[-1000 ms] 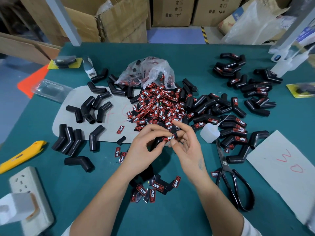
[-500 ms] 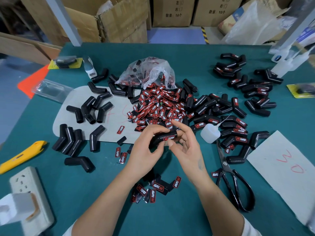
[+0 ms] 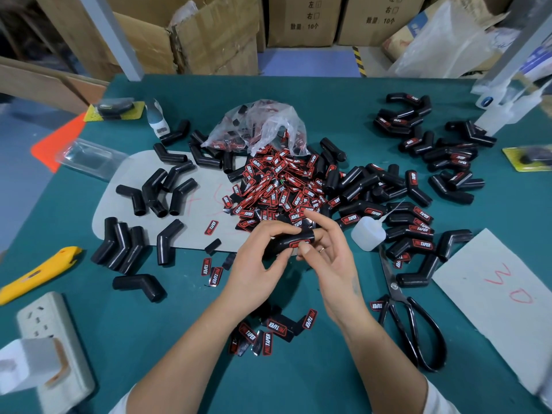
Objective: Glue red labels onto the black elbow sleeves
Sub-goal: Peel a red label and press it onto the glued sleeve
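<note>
- Both hands hold one black elbow sleeve above the green table, just in front of the heap of red labels.
- Left hand: fingers curled over the top of the sleeve, thumb underneath; it grips the sleeve's left part.
- Right hand: thumb presses the red label on the sleeve's near face, and a finger enters the sleeve's right-hand opening; the remaining fingers are spread and relaxed. It pinches the sleeve end.
- Label on the held sleeve sits flat against the tube, beside the right thumb tip.
- White glue bottle lies on its side just right of the heap, nozzle pointing up and right, touching labelled sleeves.
- Unlabelled sleeves lie left of the heap, several on a grey card.
- Clear plastic bag lies at the heap's far edge, labels inside.
- Loose labels lie well in front of the heap, between the forearms.
- Black scissors lie closed, in front and to the right of the heap.
- Yellow utility knife and white power strip lie far left of the heap.
</note>
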The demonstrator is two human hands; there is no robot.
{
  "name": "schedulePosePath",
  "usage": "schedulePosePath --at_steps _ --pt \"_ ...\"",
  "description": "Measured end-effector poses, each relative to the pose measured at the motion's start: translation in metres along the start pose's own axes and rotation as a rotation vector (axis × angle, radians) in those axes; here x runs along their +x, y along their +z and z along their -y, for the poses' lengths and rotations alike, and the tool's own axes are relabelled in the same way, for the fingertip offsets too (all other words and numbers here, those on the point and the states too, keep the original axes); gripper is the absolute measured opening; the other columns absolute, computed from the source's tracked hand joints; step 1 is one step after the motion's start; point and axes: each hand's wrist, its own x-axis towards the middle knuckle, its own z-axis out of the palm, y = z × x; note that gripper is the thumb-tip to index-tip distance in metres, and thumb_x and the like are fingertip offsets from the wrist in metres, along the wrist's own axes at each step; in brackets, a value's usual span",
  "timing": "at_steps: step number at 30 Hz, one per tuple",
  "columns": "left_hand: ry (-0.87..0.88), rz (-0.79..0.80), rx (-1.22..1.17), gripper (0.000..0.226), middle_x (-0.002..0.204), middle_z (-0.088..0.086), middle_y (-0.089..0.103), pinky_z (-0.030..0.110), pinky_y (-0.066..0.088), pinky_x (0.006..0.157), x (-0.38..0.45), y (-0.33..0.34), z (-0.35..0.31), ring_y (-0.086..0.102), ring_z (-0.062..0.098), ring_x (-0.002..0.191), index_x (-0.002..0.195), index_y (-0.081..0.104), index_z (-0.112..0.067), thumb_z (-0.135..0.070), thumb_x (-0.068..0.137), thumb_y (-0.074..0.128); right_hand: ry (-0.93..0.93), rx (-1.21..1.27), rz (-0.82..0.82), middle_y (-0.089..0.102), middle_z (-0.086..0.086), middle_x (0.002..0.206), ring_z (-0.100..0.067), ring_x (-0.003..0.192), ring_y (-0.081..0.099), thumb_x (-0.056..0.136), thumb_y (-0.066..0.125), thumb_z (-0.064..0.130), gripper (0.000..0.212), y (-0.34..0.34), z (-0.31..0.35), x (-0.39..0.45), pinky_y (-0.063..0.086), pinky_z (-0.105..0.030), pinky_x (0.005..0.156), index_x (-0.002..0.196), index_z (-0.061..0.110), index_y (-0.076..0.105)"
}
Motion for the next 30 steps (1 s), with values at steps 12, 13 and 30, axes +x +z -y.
schedulePosePath --at_steps 12,13,30 --pt "-0.036 -0.008 -0.08 0.039 0.123 -0.014 0.066 0.017 0.044 0.101 0.0019 -0.005 0.003 0.064 0.017 0.121 0.124 0.064 -0.03 -0.002 0.096 0.064 0.01 -0.021 0.003 0.074 -0.007 0.101 -0.021 0.099 0.071 0.1 0.064 0.028 0.045 0.0015 0.0057 -0.0007 0.053 -0.029 0.094 0.144 0.036 0.057" --pt "-0.038 -0.008 -0.083 0.038 0.123 -0.013 0.067 0.018 0.045 0.101 0.0022 -0.0052 0.0038 0.064 0.018 0.121 0.124 0.064 -0.028 -0.002 0.097 0.064 0.009 -0.026 0.009 0.074 -0.009 0.103 -0.021 0.1 0.07 0.1 0.065 0.026 0.045 0.0015 0.0061 -0.001 0.054 -0.03 0.096 0.143 0.036 0.057" --pt "-0.025 0.006 -0.041 0.042 0.122 -0.018 0.066 0.018 0.045 0.101 0.0002 -0.0002 -0.0025 0.064 0.013 0.12 0.125 0.064 -0.035 -0.006 0.095 0.068 0.011 0.036 0.008 0.07 -0.015 0.111 -0.017 0.104 0.066 0.096 0.069 0.015 0.054 0.0003 0.0048 -0.002 0.052 -0.029 0.096 0.143 0.037 0.059"
